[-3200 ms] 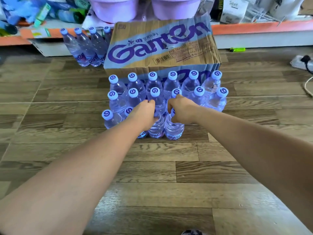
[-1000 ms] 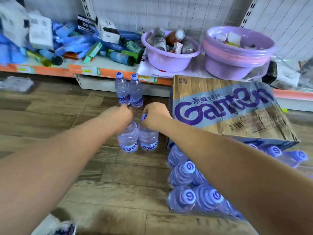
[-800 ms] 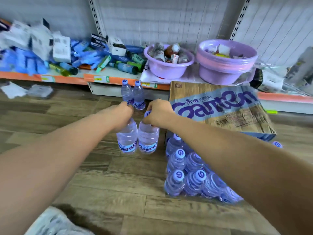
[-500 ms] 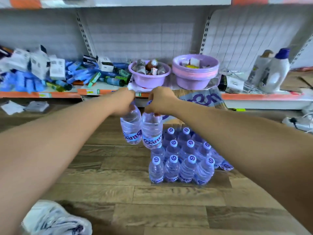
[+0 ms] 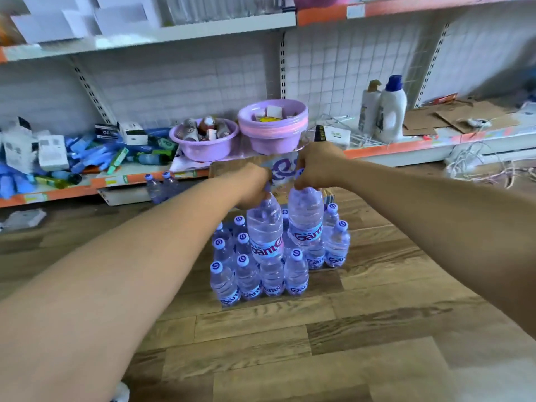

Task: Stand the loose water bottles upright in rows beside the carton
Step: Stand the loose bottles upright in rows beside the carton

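Note:
My left hand (image 5: 251, 185) grips a clear water bottle (image 5: 265, 227) by its neck, held in the air. My right hand (image 5: 317, 166) grips a second water bottle (image 5: 306, 217) the same way, just to the right of the first. Both hang over a block of upright bottles (image 5: 246, 274) with purple caps, standing in rows on the wooden floor. The brown and blue carton (image 5: 278, 169) lies right behind the block, mostly hidden by my hands. Two more bottles (image 5: 159, 185) stand to the left near the shelf base.
A low shelf (image 5: 385, 146) behind carries two purple basins (image 5: 272, 132), white detergent bottles (image 5: 390, 108), small boxes and blue packets. Loose cables (image 5: 490, 172) lie on the floor at right. A white wrapper (image 5: 23, 219) lies at left.
Both hands took two bottles from the group left of the carton, lifted them and carried them right, over the standing rows. The view has tilted up and back.

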`<state>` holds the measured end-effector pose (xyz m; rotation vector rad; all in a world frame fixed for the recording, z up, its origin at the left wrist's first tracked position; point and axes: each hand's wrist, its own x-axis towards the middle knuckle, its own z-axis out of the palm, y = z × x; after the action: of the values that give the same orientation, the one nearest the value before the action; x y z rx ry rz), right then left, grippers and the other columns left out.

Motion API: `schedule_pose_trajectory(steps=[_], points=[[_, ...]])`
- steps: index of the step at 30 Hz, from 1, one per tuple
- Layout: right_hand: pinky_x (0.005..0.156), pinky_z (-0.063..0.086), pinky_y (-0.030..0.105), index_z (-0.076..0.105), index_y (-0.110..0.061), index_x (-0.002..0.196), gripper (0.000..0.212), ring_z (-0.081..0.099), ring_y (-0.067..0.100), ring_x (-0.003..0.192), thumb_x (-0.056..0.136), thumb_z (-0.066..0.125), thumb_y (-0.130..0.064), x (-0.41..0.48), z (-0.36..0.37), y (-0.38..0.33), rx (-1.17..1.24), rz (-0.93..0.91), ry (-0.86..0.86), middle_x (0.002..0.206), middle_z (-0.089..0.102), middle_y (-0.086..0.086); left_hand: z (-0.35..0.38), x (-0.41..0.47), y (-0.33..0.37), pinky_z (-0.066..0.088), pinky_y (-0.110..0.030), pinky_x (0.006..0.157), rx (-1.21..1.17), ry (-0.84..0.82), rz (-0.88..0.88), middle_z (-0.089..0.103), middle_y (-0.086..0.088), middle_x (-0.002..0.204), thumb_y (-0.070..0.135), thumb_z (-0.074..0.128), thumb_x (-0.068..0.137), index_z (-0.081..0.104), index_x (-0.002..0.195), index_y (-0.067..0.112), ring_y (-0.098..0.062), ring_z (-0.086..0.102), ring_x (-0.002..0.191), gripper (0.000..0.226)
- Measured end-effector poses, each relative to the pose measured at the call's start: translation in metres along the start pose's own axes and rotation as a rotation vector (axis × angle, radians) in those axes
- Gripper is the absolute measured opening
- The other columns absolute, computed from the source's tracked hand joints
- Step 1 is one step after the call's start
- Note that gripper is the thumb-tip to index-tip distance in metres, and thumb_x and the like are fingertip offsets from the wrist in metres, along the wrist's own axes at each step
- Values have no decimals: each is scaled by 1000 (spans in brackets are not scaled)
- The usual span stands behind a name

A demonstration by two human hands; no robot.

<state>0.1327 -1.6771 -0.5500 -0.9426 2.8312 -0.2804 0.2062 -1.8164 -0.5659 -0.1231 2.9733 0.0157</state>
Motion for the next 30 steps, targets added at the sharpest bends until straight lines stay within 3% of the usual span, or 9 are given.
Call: schedule_pose_trajectory(steps=[4, 10, 13, 16, 20, 24, 26, 28, 30], points=[[64, 48, 25, 72, -6, 99, 32, 68, 24, 89, 78, 70, -30, -9, 12, 44, -40, 35, -48, 86, 75, 9, 26, 20, 39, 42, -37, 80, -60, -35, 20, 59, -18, 115, 20, 54, 93, 56, 104, 5, -32, 54, 98, 19], [52, 36, 15, 73, -6, 89, 27, 64, 26, 78, 72, 72, -27, -1, 51, 97, -8, 98, -116, 77, 71, 10, 67, 59, 84, 43, -34, 86, -127, 14, 83, 55, -19, 120, 20, 56, 90, 54, 108, 2, -35, 54, 110, 26], [50, 37, 19, 75, -6, 88, 26, 61, 27, 75, 71, 72, -26, 5, 71, 118, -7, 117, -151, 83, 74, 12, 75, 74, 103, 39, -34, 87, -149, -13, 65, 47, -21, 126, 20, 53, 94, 49, 121, 1, -35, 49, 116, 34], [58, 42, 24, 72, -3, 87, 26, 59, 28, 75, 71, 72, -24, 10, 88, 134, 11, 132, -162, 82, 71, 13, 96, 84, 106, 42, -36, 80, -147, -100, 48, 45, -18, 118, 23, 51, 93, 51, 109, 5, -37, 53, 105, 24], [52, 37, 26, 59, -10, 71, 18, 60, 30, 84, 74, 71, -23, 19, 112, 151, 34, 131, -186, 87, 67, 14, 129, 95, 110, 50, -46, 82, -168, -136, 44, 46, -18, 109, 18, 50, 89, 41, 82, 11, -39, 57, 95, 13], [64, 38, 26, 37, -17, 56, 38, 55, 27, 82, 76, 69, -20, 23, 135, 162, 74, 154, -212, 82, 56, 8, 164, 109, 115, 47, -44, 81, -145, -151, 11, 44, -20, 120, 19, 52, 92, 49, 109, 4, -40, 57, 98, 23], [67, 37, 26, 42, -16, 59, 33, 56, 28, 86, 77, 69, -20, 26, 147, 167, 87, 163, -239, 85, 55, 9, 181, 115, 118, 45, -41, 81, -140, -169, 9, 44, -18, 123, 18, 51, 93, 48, 115, 4, -37, 57, 98, 26], [68, 37, 26, 61, -8, 84, 16, 61, 31, 99, 78, 70, -20, 30, 162, 173, 114, 174, -236, 98, 63, 15, 194, 121, 120, 44, -38, 80, -151, -177, -1, 44, -17, 125, 17, 50, 93, 48, 115, 4, -33, 56, 98, 25], [70, 38, 26, 63, -4, 108, 33, 60, 32, 106, 79, 69, -18, 33, 175, 175, 135, 190, -222, 112, 65, 15, 203, 124, 120, 48, -40, 86, -134, -187, -9, 43, -18, 128, 18, 51, 93, 47, 118, 3, -33, 56, 105, 29]])
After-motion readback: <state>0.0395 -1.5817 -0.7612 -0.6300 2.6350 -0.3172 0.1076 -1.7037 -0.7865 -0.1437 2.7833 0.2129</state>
